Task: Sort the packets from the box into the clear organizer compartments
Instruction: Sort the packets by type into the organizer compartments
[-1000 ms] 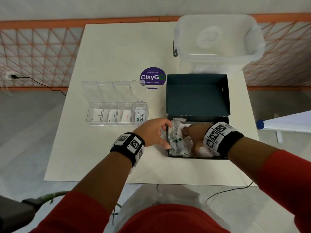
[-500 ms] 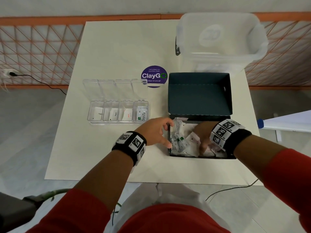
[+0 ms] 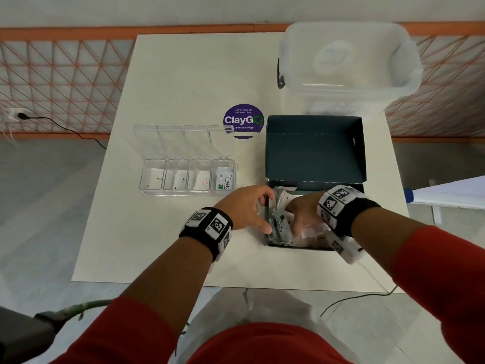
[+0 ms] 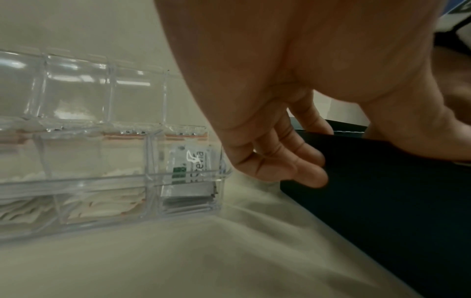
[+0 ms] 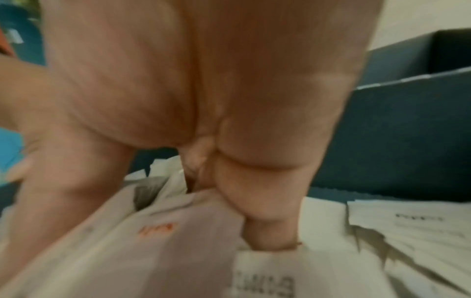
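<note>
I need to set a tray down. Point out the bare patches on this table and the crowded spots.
Bare table runs from the far edge down to the clear organizer and ClayGo sticker, left of the plastic bin. The near-left strip in front of the organizer is bare too. Crowded: the dark box, with the left hand on its wall and the right hand among packets.

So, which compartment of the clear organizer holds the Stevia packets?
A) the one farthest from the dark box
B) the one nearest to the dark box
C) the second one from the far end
B: the Stevia packets stand in the organizer end compartment beside the box.
</note>
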A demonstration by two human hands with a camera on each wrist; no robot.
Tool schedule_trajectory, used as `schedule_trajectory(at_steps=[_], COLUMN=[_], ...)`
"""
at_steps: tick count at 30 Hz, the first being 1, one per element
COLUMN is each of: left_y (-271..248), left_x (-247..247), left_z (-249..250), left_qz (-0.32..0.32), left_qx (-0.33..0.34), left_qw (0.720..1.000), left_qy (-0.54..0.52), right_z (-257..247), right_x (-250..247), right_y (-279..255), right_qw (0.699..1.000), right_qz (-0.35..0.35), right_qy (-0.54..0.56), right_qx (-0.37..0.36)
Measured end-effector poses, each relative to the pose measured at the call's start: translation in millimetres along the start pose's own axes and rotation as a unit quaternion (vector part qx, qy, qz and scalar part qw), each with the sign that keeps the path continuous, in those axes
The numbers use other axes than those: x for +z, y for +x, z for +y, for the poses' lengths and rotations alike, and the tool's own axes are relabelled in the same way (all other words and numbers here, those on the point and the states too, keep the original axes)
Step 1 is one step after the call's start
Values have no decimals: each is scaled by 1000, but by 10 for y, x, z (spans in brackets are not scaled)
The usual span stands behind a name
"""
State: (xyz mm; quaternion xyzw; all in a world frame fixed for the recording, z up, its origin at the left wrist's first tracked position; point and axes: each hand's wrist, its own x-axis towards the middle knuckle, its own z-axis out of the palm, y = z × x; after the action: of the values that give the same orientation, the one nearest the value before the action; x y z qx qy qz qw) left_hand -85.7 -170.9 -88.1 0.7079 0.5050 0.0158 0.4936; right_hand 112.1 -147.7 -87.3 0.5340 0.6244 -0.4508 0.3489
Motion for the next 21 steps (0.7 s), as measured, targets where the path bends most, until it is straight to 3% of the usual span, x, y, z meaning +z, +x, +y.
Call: schedule_trajectory(at_steps=[3,6,15,21], left_y=[1,0,-48,-94], left_x=[7,12,14,1], left_z=[4,-3,-18,43], left_qz=[-1,2,-3,11], left_qx=[0,-1,-3,14], left_qw=[1000,1000,1000,999], left_qy=[3,-1,-8,34], right_z=[2,-9,-87,213], right_x=[-68,-27,63,-246], right_y=[-75,11,10,-237], right_qw=[999,992,997,998], right_qz=[12,-39,35,42], right_qy=[-5,120,-72,31], right_qx=[-37,-6,-10,-41])
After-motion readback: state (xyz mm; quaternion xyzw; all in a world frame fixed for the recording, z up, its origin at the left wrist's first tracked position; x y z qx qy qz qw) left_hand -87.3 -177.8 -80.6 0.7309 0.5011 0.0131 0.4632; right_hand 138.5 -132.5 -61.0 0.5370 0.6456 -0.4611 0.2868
